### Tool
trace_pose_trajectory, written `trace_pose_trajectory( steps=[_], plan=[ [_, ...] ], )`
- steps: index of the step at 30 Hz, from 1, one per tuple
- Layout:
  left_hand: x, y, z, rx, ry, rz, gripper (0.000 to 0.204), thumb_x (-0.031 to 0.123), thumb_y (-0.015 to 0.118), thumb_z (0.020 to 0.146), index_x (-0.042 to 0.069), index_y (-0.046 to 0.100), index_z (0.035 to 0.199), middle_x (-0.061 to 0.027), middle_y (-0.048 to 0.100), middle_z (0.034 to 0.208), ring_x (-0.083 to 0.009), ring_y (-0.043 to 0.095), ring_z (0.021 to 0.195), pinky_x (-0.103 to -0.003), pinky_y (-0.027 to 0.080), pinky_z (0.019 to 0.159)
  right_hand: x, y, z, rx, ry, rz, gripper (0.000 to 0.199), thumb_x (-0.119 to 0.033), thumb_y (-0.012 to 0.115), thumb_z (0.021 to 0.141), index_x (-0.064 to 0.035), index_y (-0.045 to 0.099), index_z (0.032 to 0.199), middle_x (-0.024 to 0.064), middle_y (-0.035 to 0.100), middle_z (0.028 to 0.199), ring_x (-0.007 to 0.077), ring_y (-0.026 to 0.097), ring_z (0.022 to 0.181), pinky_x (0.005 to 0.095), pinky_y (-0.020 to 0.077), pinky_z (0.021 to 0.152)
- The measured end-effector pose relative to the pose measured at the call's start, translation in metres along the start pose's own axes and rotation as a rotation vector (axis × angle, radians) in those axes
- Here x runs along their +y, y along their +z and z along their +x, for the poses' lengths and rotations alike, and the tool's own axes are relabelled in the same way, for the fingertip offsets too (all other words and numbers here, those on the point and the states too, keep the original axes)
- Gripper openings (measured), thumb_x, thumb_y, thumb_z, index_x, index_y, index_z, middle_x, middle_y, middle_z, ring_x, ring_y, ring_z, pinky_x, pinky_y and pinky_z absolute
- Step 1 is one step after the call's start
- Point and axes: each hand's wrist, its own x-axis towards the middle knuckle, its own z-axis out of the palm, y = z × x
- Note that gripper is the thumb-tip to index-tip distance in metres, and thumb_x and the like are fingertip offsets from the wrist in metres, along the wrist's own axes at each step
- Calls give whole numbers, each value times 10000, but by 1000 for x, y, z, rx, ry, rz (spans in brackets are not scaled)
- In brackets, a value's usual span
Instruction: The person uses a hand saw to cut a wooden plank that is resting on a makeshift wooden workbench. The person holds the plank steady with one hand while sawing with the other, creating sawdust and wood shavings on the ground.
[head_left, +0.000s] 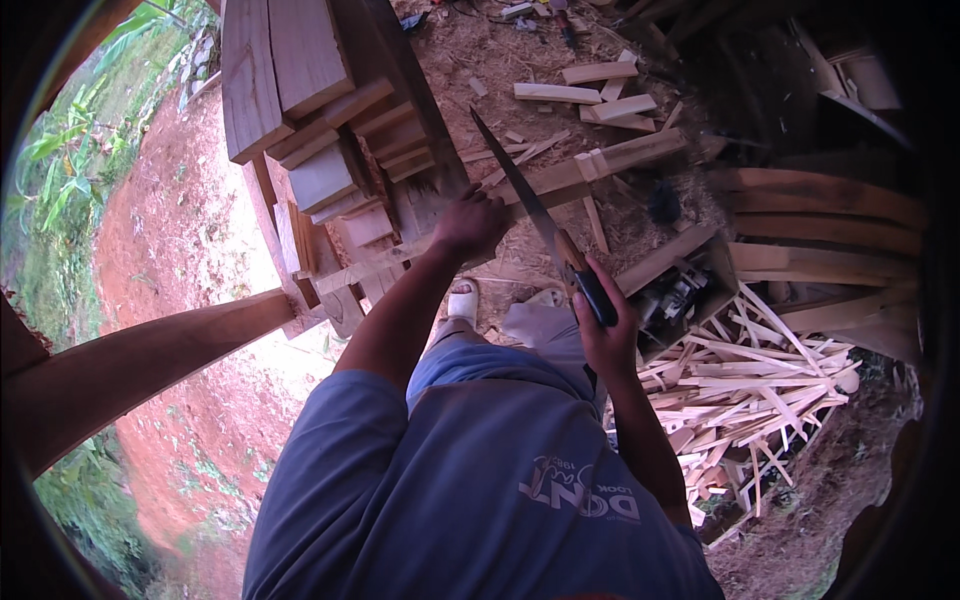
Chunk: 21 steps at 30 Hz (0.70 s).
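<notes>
My right hand (608,330) is wrapped round the black handle of a handsaw (518,183). Its long tapering blade slants up and to the left, crossing over a long wooden beam (635,155). Whether the teeth touch the wood I cannot tell. My left hand (472,222) is closed on the beam, left of the blade, with some fingers hidden behind the knuckles. A notch with pale, fresh-cut wood (592,163) shows on the beam's right part.
Stacked planks (305,60) rise at the upper left, beside a slanting post (160,365). Offcuts (560,93) lie on the sawdust-covered ground ahead. At right are a wooden box (665,265) with metal parts, a heap of thin strips (750,380) and stacked boards (820,220).
</notes>
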Motion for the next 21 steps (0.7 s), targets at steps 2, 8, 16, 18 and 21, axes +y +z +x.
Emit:
trace_pose_trajectory(
  steps=[2, 8, 16, 18, 21],
  plan=[
    [2, -3, 0, -6, -7, -4, 382, 409, 584, 1024, 37, 659, 1074, -164, 739, 1022, -313, 677, 1150, -463, 333, 1251, -4, -1, -2, -22, 3, -27, 515, -161, 691, 1010, -55, 578, 1502, 125, 768, 1087, 127, 713, 949, 289, 561, 834],
    [2, -5, -1, 2, -6, -59, 388, 434, 602, 1012, 55, 677, 1044, -150, 741, 974, -298, 697, 1102, -459, 337, 1249, -9, -2, 2, 2, -8, -32, 514, -164, 693, 1008, -56, 580, 1497, 101, 750, 1030, 114, 670, 869, 293, 550, 791],
    [-1, -2, 0, -28, 15, -6, 384, 419, 616, 996, 44, 643, 1075, -163, 739, 930, -310, 733, 995, -459, 345, 1251, -6, 7, 22, 7, -59, -50, 474, -147, 683, 1015, -36, 602, 1468, 142, 760, 1040, 127, 696, 895, 300, 559, 796],
    [8, -11, -1, -158, 18, -64, 368, 407, 623, 992, 48, 653, 1069, -165, 738, 929, -311, 733, 1001, -451, 357, 1244, 4, 26, 55, -7, -46, -74, 457, -142, 682, 1018, -32, 613, 1456, 153, 766, 1037, 133, 708, 906, 303, 565, 802],
    [3, -13, 1, -104, -3, -118, 368, 398, 613, 996, 46, 668, 1092, -170, 742, 933, -321, 731, 1007, -459, 343, 1253, 11, 45, 88, 34, -127, -52, 444, -142, 688, 1019, -27, 624, 1443, 153, 772, 1032, 141, 721, 921, 305, 571, 807]
  ],
)
